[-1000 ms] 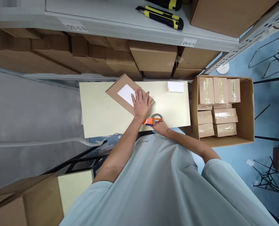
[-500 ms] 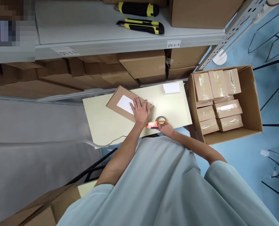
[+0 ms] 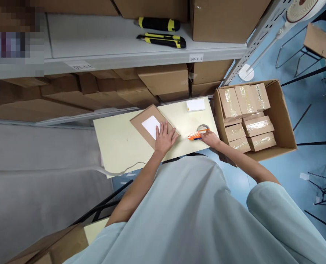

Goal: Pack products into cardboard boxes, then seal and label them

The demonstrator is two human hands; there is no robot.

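A flat box is lying a bit skewed on the tabletop, white label up. The left hand is pressed flat on its near right corner, fingers spread and released, so nothing is gripped there, it's just pinned down.

The right hand is closed around the orange tape dispenser, which is sitting on the tabletop near its right edge, just beside the big open carton of taped parcels. How tight that grip is can't really be told from this angle.

Handling-wise, the box looks like plain cardboard: stiff enough to be lifted by the edges, probably light given how thin it is, and not slippery, though the label patch is likely slicker than the rest. It's best taken by the two long edges or pinched at a corner; a palm on top only works for holding it still. The dispenser is small and hard, most likely plastic, and is best held by the orange handle, away from the roll and the cutting end.

A small white pad is sitting at the far edge, well apart from both hands.
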